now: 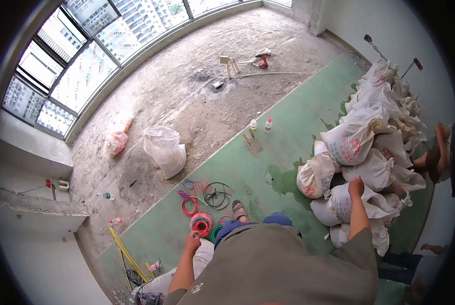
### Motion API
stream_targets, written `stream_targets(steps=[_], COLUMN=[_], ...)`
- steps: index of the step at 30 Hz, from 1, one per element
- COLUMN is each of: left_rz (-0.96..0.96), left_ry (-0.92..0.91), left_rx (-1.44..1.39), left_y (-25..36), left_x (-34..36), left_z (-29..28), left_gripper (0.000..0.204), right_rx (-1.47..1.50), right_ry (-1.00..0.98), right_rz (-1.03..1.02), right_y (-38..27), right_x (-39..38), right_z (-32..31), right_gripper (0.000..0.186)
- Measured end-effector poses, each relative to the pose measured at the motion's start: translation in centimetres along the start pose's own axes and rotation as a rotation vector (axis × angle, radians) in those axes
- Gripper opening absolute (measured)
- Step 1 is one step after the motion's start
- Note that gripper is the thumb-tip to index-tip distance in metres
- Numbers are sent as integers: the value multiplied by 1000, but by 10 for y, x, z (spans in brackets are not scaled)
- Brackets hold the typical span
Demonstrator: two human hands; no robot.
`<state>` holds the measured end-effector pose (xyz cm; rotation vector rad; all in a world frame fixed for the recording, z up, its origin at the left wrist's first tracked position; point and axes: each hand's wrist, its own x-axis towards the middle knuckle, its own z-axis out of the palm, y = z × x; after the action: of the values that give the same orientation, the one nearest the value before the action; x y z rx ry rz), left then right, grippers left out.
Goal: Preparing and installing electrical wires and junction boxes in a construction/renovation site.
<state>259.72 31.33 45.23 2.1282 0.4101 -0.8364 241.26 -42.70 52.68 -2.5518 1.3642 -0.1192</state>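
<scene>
Left hand [193, 240] near the coils [201, 222], right hand [356, 187] by the sacks [373, 170]; can't tell their grip. Green floor [288, 133] spans between, meeting concrete [207, 104] aslant.

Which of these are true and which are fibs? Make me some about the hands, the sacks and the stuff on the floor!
1. The white sacks are piled on the person's right. True.
2. The right hand is beside the windows. False: the right hand is by the white sacks.
3. A red-capped bottle stands on the green floor. True.
4. The red tool lies on the green floor. False: the red tool lies on the grey floor.
</scene>
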Motion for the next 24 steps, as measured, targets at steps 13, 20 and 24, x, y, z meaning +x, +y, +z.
stream_targets(steps=[13, 20, 24], left_rz=[279, 33, -111], left_ry=[-2, -241, -85], left_rx=[176, 522, 415], left_y=[205, 120, 133], left_x=[222, 203, 244], left_z=[-47, -81, -126], left_gripper=[27, 24, 27], right_rx=[-385, -756, 385], right_ry=[-1331, -1236, -900], right_rz=[-461, -1018, -48], right_y=[-148, -305, -468], right_x=[-73, 206, 345], right_z=[182, 246, 229], right_gripper=[24, 19, 11])
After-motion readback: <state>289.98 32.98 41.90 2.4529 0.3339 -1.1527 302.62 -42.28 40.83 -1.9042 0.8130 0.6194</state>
